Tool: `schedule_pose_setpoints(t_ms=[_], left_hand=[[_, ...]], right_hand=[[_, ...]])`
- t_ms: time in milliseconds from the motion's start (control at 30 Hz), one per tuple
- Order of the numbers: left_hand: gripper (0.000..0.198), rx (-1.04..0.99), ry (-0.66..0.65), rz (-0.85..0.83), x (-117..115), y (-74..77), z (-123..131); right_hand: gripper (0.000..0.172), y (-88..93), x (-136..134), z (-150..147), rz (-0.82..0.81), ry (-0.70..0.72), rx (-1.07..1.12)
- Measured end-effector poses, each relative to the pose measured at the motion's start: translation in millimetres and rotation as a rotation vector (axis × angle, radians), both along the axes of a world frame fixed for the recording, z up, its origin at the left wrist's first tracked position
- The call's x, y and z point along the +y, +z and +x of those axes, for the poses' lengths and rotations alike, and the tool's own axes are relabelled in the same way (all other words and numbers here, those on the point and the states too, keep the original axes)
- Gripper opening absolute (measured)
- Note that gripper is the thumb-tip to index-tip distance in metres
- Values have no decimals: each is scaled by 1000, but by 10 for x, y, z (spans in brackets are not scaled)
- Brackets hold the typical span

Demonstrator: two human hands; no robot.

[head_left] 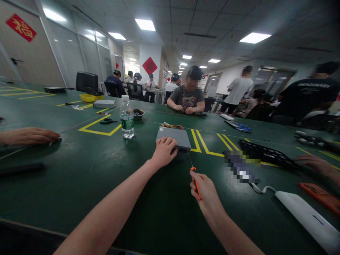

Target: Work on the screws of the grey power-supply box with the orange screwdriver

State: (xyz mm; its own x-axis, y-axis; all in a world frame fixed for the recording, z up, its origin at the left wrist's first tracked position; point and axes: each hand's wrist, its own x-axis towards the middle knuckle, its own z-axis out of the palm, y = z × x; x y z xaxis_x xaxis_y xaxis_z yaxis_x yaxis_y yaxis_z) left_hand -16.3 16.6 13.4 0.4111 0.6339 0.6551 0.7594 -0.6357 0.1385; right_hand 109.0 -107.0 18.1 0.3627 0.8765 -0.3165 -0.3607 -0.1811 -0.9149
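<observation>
Right grip, one: closed round the orange handle of a screwdriver, its shaft aimed up at the near right corner of a box; whether the tip touches, I cannot tell from here. Left grip, one: holding the same grey metal box, fingers over the top, covering part of its near edge.

Grey metal box, one in hand: flat on the green counter, straight ahead of the worker, a bundle of coloured wires at its far side. Second grey box, one: farther off, to the left.

Containers, three. Clear bottle, white-capped, green-labelled, upright left of the nearer box and partly blocking sight of a metal bowl, which holds dark items too small to name. Yellow tray, farther left; contents unclear.

To the right: black slotted panel, one; white power bank, one, with white cable; orange phone, one; blue gloves, number unclear.

Neighbours' hands at the sides, two: one at the left edge, one at the right, near the panel. Opposite: one person in a grey shirt, both hands on the counter.
</observation>
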Motion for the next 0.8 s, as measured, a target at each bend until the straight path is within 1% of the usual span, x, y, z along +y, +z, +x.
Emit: schedule_pose_setpoints(t_ms=[167, 367, 433, 567, 800], left_hand=[[20, -7, 2, -9, -7, 1, 3], [20, 0, 2, 1, -6, 4, -4], [20, 5, 4, 4, -3, 3, -6], [20, 3, 7, 5, -5, 6, -4], [20, 12, 6, -1, -17, 19, -7]], right_hand=[[22, 2, -13, 9, 35, -1, 48], [19, -2, -38, -35, -4, 20, 159], [21, -19, -52, -74, 2, 49, 146], [27, -57, -38, -130, 35, 131, 43], [33, -92, 21, -91, 48, 161, -2]])
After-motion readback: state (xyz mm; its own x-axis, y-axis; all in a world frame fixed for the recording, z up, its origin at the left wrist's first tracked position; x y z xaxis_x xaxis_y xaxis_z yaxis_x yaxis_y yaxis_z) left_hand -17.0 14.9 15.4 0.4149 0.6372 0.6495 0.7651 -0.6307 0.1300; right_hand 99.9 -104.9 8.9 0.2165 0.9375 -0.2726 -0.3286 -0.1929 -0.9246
